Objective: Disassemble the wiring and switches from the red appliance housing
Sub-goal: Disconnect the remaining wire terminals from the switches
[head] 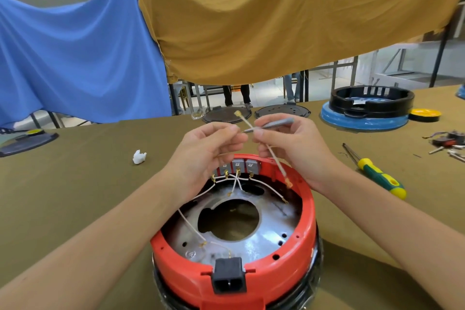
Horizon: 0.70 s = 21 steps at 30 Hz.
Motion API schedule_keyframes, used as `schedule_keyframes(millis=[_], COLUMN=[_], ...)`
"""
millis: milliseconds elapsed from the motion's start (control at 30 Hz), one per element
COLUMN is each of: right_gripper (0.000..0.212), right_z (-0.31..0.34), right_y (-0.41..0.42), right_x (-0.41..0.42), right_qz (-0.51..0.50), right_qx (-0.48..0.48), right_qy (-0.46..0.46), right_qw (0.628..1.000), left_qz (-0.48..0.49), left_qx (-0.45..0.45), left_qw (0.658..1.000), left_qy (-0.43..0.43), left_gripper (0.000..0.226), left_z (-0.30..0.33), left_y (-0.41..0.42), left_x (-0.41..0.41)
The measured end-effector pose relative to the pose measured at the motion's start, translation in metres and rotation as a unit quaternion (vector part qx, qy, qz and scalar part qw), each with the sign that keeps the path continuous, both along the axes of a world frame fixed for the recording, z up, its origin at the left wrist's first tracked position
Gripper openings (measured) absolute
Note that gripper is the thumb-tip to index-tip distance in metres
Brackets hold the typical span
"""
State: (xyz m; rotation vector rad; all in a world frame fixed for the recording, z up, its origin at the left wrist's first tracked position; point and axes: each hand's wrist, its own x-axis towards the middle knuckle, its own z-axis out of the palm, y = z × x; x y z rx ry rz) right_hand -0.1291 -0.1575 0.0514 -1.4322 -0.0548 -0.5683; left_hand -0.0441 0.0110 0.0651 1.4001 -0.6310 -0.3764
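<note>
One loose wire (261, 141) is coming free, left hand (208, 148) pinching it, right hand (286, 143) gripping a grey tool (274, 125); switches (239, 166) (still wired) are sitting in the red housing (251, 274).

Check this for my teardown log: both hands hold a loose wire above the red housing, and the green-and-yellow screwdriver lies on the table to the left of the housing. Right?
Not quite. The head view shows the green-and-yellow screwdriver on the table to the right of the red housing, not the left. The rest stands: the left hand and right hand hold a loose wire above the housing.
</note>
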Motion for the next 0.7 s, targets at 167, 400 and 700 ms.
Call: schedule_keyframes(millis=[167, 400, 700], right_gripper=[0.018, 0.019, 0.007], right_z=[0.002, 0.001, -0.014], right_y=[-0.025, -0.070, -0.083], right_x=[0.005, 0.002, 0.007], right_qz=[-0.077, -0.255, -0.292], right_qx=[0.168, -0.221, -0.421], right_qy=[0.097, 0.239, 0.301], right_qw=[0.978, 0.911, 0.804], left_qz=[0.130, 0.101, 0.100], left_qx=[0.223, 0.422, 0.409], left_qw=[0.909, 0.819, 0.825], left_qy=[-0.327, -0.376, -0.378], left_gripper=[0.012, 0.017, 0.018], left_z=[-0.011, -0.013, -0.013], left_y=[-0.001, -0.001, 0.001], left_x=[-0.002, 0.000, 0.000])
